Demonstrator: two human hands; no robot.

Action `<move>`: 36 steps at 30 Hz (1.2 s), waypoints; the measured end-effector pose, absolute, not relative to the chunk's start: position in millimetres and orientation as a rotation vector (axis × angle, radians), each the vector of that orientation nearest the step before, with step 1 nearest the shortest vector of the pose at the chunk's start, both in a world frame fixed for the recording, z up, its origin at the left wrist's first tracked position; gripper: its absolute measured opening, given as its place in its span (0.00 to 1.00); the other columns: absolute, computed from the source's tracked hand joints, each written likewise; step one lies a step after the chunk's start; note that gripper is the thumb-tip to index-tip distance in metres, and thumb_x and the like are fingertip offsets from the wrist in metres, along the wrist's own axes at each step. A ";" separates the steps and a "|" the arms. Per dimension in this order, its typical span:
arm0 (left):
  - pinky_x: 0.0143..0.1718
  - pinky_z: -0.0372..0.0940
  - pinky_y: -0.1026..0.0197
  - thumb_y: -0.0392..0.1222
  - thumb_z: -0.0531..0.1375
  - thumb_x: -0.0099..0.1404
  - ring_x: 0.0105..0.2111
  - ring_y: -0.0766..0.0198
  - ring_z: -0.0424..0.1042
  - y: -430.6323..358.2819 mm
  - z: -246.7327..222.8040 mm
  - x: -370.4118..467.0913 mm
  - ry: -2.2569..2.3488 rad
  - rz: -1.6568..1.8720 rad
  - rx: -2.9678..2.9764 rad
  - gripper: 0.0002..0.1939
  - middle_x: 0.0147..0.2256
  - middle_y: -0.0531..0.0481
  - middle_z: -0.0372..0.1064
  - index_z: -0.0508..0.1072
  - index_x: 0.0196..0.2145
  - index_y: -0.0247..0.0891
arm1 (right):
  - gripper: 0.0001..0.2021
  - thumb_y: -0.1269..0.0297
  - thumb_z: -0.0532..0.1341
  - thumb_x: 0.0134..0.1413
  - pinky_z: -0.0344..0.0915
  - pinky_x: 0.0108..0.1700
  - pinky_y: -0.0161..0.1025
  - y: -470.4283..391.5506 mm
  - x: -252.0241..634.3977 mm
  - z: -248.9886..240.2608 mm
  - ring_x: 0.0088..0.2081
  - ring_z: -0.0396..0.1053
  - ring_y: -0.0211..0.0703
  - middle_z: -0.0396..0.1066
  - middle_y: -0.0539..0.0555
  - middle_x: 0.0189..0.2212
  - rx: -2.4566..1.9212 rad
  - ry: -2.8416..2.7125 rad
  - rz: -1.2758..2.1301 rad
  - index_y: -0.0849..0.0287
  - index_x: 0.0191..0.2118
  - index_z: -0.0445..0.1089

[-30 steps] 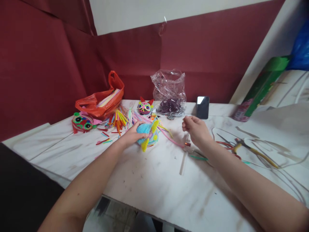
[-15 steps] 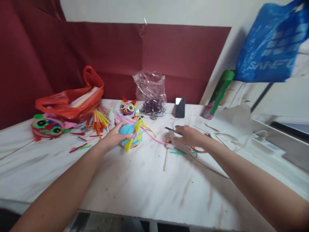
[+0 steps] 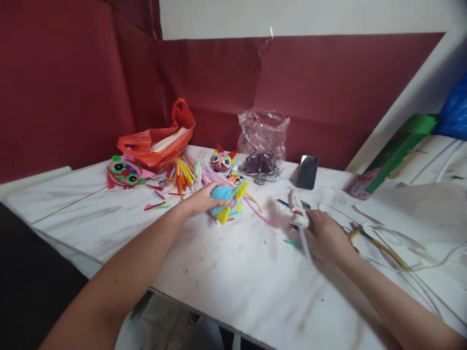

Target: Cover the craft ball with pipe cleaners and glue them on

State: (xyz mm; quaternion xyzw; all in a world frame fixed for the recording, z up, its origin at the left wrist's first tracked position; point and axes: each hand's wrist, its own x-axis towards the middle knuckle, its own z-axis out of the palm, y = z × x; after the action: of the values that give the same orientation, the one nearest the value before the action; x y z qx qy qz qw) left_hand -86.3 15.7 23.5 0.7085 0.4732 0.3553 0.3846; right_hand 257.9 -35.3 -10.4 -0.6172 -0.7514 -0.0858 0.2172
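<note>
My left hand (image 3: 206, 198) is wrapped round the left side of a light blue craft ball (image 3: 220, 196) with yellow ear-like pieces. On the right, my right hand (image 3: 323, 228) is closed on a white glue gun (image 3: 298, 214), which has a small orange light and a pale stick trailing from its back. The gun's nozzle points away from me. Just beyond it lies a dark blue strip (image 3: 282, 202). A pink pipe cleaner (image 3: 264, 219) and a green one (image 3: 293, 243) lie between the ball and the gun.
A red bag (image 3: 160, 150), a clear bag (image 3: 263, 146) and a phone (image 3: 307, 172) stand toward the back. Two decorated faces (image 3: 124, 174) (image 3: 222, 160) sit at the left and centre. Yellow-handled pliers (image 3: 390, 253) and loose cables lie at the right.
The view has swung to the right-hand table edge's opposite side, leftward. My right hand has taken hold of the glue gun and lifted it. My left hand still holds the blue ball.
</note>
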 end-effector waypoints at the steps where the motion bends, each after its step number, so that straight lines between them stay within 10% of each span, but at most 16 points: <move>1: 0.45 0.66 0.60 0.51 0.66 0.49 0.47 0.56 0.69 17.4 23.1 -87.3 1.207 0.898 1.798 0.36 0.48 0.50 0.69 0.64 0.54 0.41 | 0.12 0.61 0.54 0.51 0.63 0.36 0.41 -38.5 256.9 -7.4 0.37 0.68 0.51 0.72 0.60 0.33 -1.646 -1.999 -0.175 0.60 0.38 0.69; 11: 0.38 0.70 0.58 0.47 0.67 0.48 0.44 0.55 0.71 17.5 15.9 -84.5 1.148 0.821 1.705 0.37 0.48 0.47 0.68 0.62 0.54 0.42 | 0.20 0.51 0.51 0.56 0.67 0.39 0.42 -75.8 197.5 11.0 0.38 0.71 0.50 0.75 0.56 0.36 -1.409 -1.943 0.644 0.56 0.42 0.74; 36: 0.42 0.68 0.59 0.45 0.67 0.46 0.50 0.53 0.67 12.2 22.2 -78.7 1.186 0.729 1.828 0.40 0.51 0.47 0.65 0.58 0.56 0.42 | 0.19 0.52 0.50 0.55 0.66 0.38 0.42 -72.5 193.6 -8.1 0.34 0.69 0.47 0.73 0.55 0.31 -1.469 -1.851 0.856 0.58 0.34 0.73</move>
State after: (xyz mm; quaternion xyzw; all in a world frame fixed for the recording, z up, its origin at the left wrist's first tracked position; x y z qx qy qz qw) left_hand -78.7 12.2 22.2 0.7259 0.4707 0.2895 0.4094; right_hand 193.6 -72.5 -8.1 -0.5558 -0.7004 0.3240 0.3091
